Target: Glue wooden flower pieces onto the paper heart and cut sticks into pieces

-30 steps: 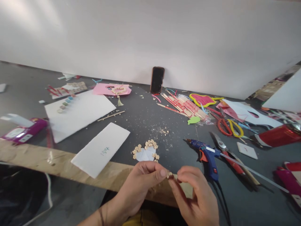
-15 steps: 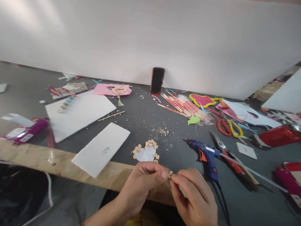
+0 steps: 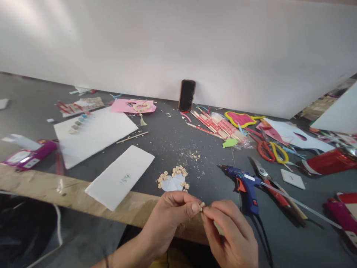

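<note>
Between thumb and finger, my left hand [image 3: 174, 212] pinches a small cluster of pale wooden bits [image 3: 201, 207]. From the other side, the closed fingertips of my right hand [image 3: 230, 227] meet the same cluster; whatever else they may grip is too small to make out. Just beyond my hands lies a white heart-shaped piece [image 3: 173, 182] on the dark table. Pale wooden clusters [image 3: 180, 171] sit along parts of its edge. Its lower tip is hidden behind my left hand. To the right rests a blue glue gun [image 3: 247, 182] with an orange-red trigger and a long clear stick in it.
Pliers [image 3: 275, 190], red-and-yellow-handled scissors [image 3: 272, 150] and a red can [image 3: 331, 160] are at right. White boards [image 3: 122, 175] lie left. Red-and-white sticks [image 3: 212, 124] lie behind, near a phone [image 3: 186, 95] leaning on the wall. Wooden crumbs [image 3: 193, 155] are scattered mid-table.
Almost nothing differs. Both hands stay at the same spot with the small cluster, which looks slightly turned between the fingertips.
</note>
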A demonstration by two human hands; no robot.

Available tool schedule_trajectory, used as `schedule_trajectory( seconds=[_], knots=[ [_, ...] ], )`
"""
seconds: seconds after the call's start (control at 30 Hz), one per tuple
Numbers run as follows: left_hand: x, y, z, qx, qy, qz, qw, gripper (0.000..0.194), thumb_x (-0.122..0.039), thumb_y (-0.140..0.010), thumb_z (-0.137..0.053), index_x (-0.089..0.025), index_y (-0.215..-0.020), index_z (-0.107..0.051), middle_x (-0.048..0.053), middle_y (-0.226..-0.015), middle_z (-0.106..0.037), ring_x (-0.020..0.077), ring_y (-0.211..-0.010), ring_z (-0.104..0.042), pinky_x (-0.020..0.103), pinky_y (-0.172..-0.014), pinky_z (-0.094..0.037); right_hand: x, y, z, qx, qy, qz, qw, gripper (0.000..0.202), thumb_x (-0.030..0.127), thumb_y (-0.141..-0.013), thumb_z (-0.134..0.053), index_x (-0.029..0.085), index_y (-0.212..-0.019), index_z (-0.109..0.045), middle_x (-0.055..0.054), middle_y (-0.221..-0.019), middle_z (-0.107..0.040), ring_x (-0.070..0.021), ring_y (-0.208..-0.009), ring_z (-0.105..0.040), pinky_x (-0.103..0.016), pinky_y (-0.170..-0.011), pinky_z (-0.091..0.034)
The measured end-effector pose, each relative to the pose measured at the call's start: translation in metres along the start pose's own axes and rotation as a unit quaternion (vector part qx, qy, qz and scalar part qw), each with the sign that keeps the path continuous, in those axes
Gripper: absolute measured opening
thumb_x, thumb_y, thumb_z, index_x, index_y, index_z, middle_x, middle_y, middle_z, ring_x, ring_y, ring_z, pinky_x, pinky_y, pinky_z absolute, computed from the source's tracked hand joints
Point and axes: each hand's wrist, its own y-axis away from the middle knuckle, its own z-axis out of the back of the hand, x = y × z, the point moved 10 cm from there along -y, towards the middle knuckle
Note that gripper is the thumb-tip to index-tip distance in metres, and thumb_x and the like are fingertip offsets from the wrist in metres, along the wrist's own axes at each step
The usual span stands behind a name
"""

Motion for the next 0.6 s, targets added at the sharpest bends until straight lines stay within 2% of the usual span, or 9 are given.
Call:
schedule_trajectory(
  seconds=[0.17,0.47,0.6],
  knots=[
    [0.0012,-0.0025,0.0013,-0.001,-0.011,0.004,1.000,0.008,-0.019,-0.068,-0.074,-0.013,-0.065,-0.071,0.003,-0.067,-0.067,0.0108,-0.062,-0.057,0.022,-0.063,-0.043,-0.0002,0.0017,-0.0030,0.014,0.004,0.002,1.000,0.017,0.007,-0.076,-0.059,0.020,-0.087,-0.062,-0.005,-0.075,-0.063,-0.0135,-0.065,-0.060,-0.026,-0.058,-0.051],
    [0.0036,-0.0004,0.0004,-0.001,0.010,0.005,1.000,0.007,-0.019,-0.070,-0.073,-0.013,-0.067,-0.071,0.003,-0.069,-0.069,0.0111,-0.065,-0.059,0.022,-0.066,-0.044,-0.0058,0.0028,-0.0006,0.021,-0.012,-0.027,0.999,0.015,0.009,-0.076,-0.061,0.019,-0.088,-0.061,-0.003,-0.074,-0.063,-0.0113,-0.064,-0.061,-0.022,-0.057,-0.053],
    [0.0041,-0.0007,0.0001,-0.002,0.007,0.001,1.000,0.007,-0.018,-0.069,-0.074,-0.014,-0.066,-0.072,0.003,-0.067,-0.069,0.0106,-0.065,-0.058,0.021,-0.067,-0.044,-0.0036,0.0011,-0.0014,0.023,-0.010,-0.020,0.999,0.017,0.009,-0.076,-0.061,0.020,-0.088,-0.061,-0.004,-0.074,-0.063,-0.0125,-0.064,-0.061,-0.024,-0.057,-0.053]
  ],
)
